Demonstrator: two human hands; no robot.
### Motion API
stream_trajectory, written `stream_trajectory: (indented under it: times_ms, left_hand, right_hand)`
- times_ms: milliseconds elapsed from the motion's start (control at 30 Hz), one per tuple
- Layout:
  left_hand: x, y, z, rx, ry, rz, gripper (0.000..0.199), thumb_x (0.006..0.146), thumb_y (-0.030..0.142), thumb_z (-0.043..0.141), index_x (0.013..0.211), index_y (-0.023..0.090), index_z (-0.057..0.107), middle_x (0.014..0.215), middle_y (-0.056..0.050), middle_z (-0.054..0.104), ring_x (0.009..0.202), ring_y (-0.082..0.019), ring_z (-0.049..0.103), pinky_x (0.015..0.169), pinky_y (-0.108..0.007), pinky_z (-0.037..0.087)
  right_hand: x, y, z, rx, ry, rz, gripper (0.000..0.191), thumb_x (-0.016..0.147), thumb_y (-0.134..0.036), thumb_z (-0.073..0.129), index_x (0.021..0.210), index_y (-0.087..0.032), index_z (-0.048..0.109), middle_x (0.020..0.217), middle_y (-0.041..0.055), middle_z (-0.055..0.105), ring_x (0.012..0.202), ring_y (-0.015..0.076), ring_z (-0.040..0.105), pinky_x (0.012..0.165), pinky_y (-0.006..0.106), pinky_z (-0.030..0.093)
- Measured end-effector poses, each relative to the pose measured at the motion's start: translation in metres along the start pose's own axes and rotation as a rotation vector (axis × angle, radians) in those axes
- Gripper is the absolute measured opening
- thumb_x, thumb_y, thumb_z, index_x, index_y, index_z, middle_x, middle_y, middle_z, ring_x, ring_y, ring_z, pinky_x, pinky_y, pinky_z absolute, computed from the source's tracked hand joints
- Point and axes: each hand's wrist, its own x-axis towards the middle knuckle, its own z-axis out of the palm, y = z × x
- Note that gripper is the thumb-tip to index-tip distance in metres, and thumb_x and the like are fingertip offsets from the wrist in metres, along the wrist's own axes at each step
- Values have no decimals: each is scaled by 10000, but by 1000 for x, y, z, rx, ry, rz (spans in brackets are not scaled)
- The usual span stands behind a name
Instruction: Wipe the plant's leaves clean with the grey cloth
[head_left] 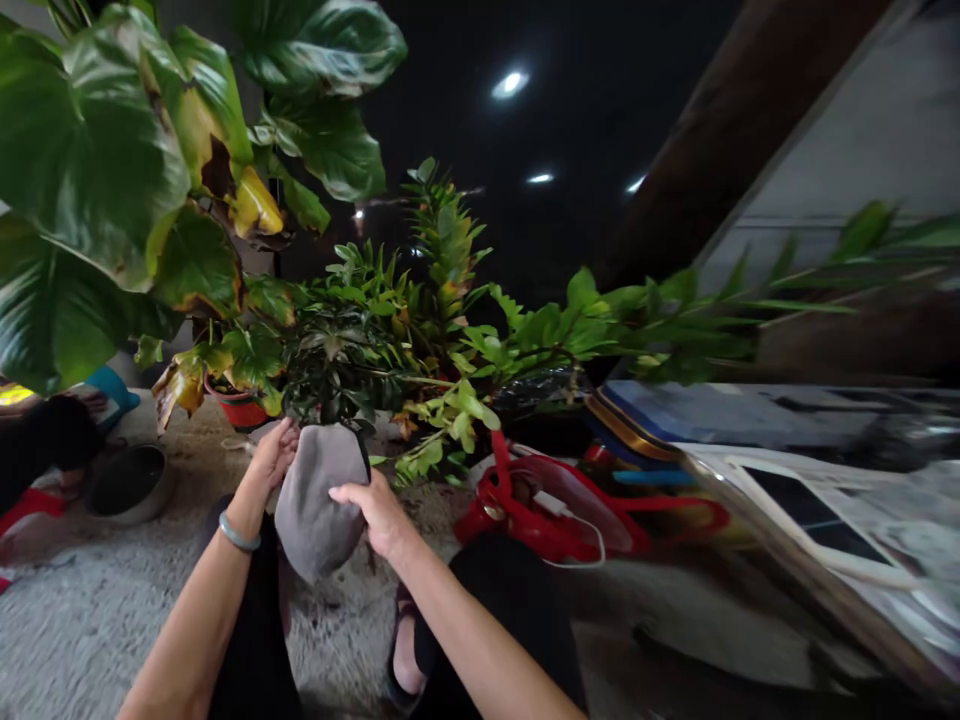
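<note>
A grey, rounded, soft-looking cloth piece (pixel 321 515) is held up in front of my knees; its exact kind does not show. My right hand (pixel 381 508) grips its right edge, thumb flat on the front and fingers behind. At the upper left edge, my left hand (pixel 271 462) has its fingers curled in against the cloth, partly hidden. A pale bracelet (pixel 240 533) circles my left wrist. Just beyond the cloth stand leafy potted plants (pixel 337 355), with a red pot (pixel 238 408) to the left.
On the right lie a red bag (pixel 517 505) with a white charger and cable (pixel 553 503), and a surface bearing a white-framed tablet-like device (pixel 817 520). A dark bowl (pixel 129 483) sits left on the rough ground. Another person's dark sleeve (pixel 37 445) shows at the left edge.
</note>
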Motion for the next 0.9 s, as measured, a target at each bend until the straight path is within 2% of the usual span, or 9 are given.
stream_trajectory:
  times_ms: [100, 167, 300, 433, 533, 633, 733, 800, 900]
  left_hand:
    - [-49, -4, -1, 52, -78, 46, 570, 703, 509, 852, 1137, 169, 706, 1153, -125, 767, 1098, -299, 703, 942, -380, 541]
    - [-81, -10, 2, 177, -127, 132, 716, 644, 479, 904, 1257, 185, 678, 1286, -125, 725, 1194, -317, 660, 972, -359, 526]
    - [-119, -23, 17, 341, -141, 186, 708, 605, 362, 939, 1248, 192, 696, 1169, -109, 767, 1108, -322, 689, 915, -348, 544]
    - [-123, -24, 25, 346, -36, 168, 465, 573, 356, 929, 957, 148, 769, 865, -77, 787, 806, -263, 721, 773, -331, 566]
    - [-119, -17, 23, 400, -20, 221, 346, 568, 299, 911, 845, 145, 772, 763, -51, 768, 693, -221, 690, 700, -302, 554]
    - [-118, -10, 23, 485, -46, 272, 325, 570, 260, 890, 848, 137, 775, 763, -40, 760, 690, -206, 684, 693, -287, 548]
    - [-117, -9, 32, 503, -38, 314, 500, 586, 286, 892, 1052, 157, 762, 907, -50, 779, 814, -221, 711, 762, -291, 559]
    - [-114, -11, 40, 487, 26, 361, 581, 632, 347, 890, 1163, 178, 727, 994, -60, 779, 891, -224, 714, 804, -292, 558]
    - [-107, -12, 46, 458, 140, 355, 534, 635, 432, 891, 1070, 158, 747, 889, -54, 769, 799, -208, 701, 749, -288, 550]
  right_hand:
    - [8, -11, 0, 24, -9, -78, 325, 453, -278, 796, 757, -184, 725, 727, 25, 757, 724, 231, 664, 723, 333, 502]
    - [9, -10, -1, 16, -43, -86, 331, 460, -295, 801, 762, -183, 724, 741, 33, 756, 731, 230, 659, 727, 334, 504]
    - [4, -3, -2, 4, -144, -50, 290, 503, -311, 767, 759, -184, 720, 741, 28, 743, 727, 216, 641, 712, 325, 509]
    - [2, -10, -8, -77, -341, -119, 283, 583, -349, 760, 804, -173, 738, 760, 25, 734, 743, 214, 634, 732, 331, 509]
    - [12, -21, -12, -185, -457, -213, 320, 650, -399, 784, 865, -163, 766, 824, 36, 751, 814, 230, 652, 804, 351, 507]
    - [28, -19, -6, -89, -413, -220, 346, 669, -443, 770, 882, -170, 768, 854, 51, 769, 843, 248, 669, 827, 374, 512]
    - [43, -1, 7, -10, -261, -256, 294, 617, -401, 759, 819, -187, 750, 815, 49, 768, 813, 258, 668, 799, 382, 516]
    - [48, 8, 16, -59, -179, -333, 273, 619, -373, 732, 824, -194, 751, 826, 47, 770, 828, 261, 663, 812, 385, 511]
    - [53, 2, 23, -183, -209, -458, 283, 690, -374, 680, 890, -192, 765, 896, 58, 772, 885, 266, 661, 869, 397, 506]
